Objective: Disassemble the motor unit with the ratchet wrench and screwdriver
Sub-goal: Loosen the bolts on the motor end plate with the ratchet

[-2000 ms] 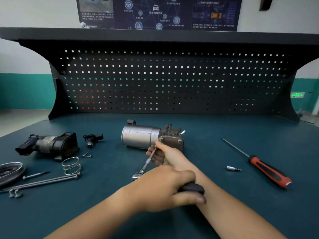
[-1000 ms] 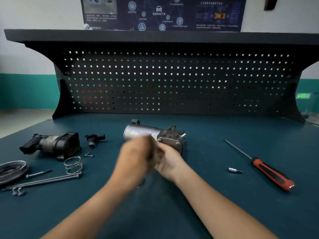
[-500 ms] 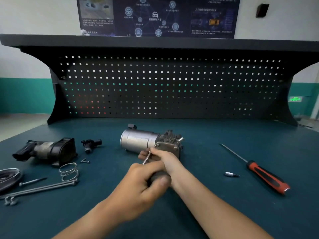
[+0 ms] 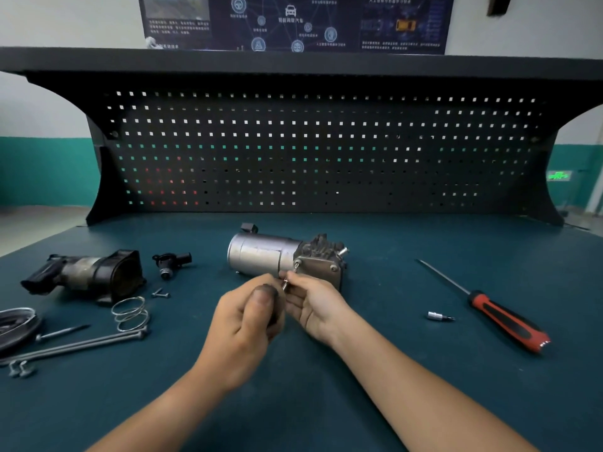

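- One motor unit (image 4: 261, 257), a silver cylinder with a grey gear end, sits mid-frame on the teal surface (image 4: 375, 370). Its long axis runs left to right, and the end plate at its right faces the person.
- One ratchet wrench (image 4: 285, 284). Only a short bright length of shaft shows, rising up-frame and rightward from between the hands to the bolt (image 4: 297, 264) at the plate's upper left corner. The handle is hidden.
- Left hand (image 4: 243, 324): clenched, by judgement round the wrench handle. It lies just below and left of the plate.
- Right hand (image 4: 315, 305): fingertips pinch the shaft close against the plate. This is the nearer hand to the bolt.
- Judgement: the coming turn depends on the shaft staying in line with the bolt, which lies just up-frame of both hands.
- One red-handled screwdriver (image 4: 504, 319), right of frame, well apart and untouched, with one small socket bit (image 4: 440, 317) beside it.
- Loose items, left of frame: black housing (image 4: 88, 275), coil spring (image 4: 130, 313), long bolts (image 4: 75, 344), loose screws (image 4: 161, 293).
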Demonstrator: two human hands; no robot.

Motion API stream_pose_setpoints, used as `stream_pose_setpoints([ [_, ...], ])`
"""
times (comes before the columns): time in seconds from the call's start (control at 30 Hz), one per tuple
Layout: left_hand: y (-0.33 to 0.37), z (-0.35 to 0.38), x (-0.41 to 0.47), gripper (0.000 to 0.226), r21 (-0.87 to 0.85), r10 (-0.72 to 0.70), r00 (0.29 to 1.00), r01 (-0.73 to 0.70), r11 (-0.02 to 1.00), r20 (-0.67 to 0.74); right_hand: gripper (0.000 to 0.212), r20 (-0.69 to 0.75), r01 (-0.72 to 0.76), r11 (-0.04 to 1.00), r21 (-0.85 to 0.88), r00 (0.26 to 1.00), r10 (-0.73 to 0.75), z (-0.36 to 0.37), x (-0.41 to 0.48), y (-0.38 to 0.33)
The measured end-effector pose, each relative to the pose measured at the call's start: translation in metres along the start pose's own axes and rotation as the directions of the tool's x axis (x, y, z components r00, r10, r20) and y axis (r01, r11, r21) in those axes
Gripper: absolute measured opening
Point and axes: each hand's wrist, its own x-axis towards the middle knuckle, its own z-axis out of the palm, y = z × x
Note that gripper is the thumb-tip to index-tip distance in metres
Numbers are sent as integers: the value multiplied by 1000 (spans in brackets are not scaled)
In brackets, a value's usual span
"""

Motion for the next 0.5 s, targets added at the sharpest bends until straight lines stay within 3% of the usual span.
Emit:
stream_pose_setpoints([
  [0.2, 1, 2, 0, 74, 20, 50, 996, -52, 998, 67, 19, 32, -15, 999, 35, 999, 14, -4, 4, 1],
  [0.3, 2, 2, 5, 37, 173, 92, 963, -138, 975, 252, 22, 62, -39, 995, 89, 998, 33, -3, 9, 3],
  [0.37, 3, 2, 9, 24, 303, 93, 881, -257, 918, 464, 24, 87, -54, 990, 128, 995, 43, -1, 9, 2],
  [0.43, 1, 8, 10, 41, 412, 48, 760, -403, 817, 648, 26, 98, -65, 988, 140, 994, 52, -1, 10, 2],
  [0.5, -4, 17, 8, 61, 509, -43, 694, -483, 712, 719, 28, 100, -75, 984, 160, 993, 60, -3, 11, 1],
])
